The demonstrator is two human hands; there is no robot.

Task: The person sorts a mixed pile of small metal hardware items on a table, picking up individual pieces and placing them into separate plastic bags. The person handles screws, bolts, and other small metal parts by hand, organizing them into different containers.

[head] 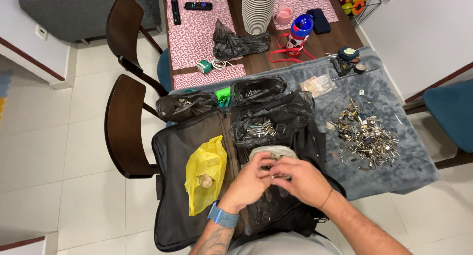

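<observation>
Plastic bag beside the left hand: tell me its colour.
Yellow. The plastic bag lies on the open black case, just left of the left hand; head view shows it.

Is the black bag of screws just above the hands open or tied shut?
Open. The black bag has its mouth spread wide, with silver screws and bolts showing inside. Both hands work lower, at another bag.

1. One view only, from a camera on the person's head, looking steeply down.
2. It sits close above the fingers (268, 172).
3. Beyond the fingers, the table (256, 63) runs toward the frame's top edge.
</observation>
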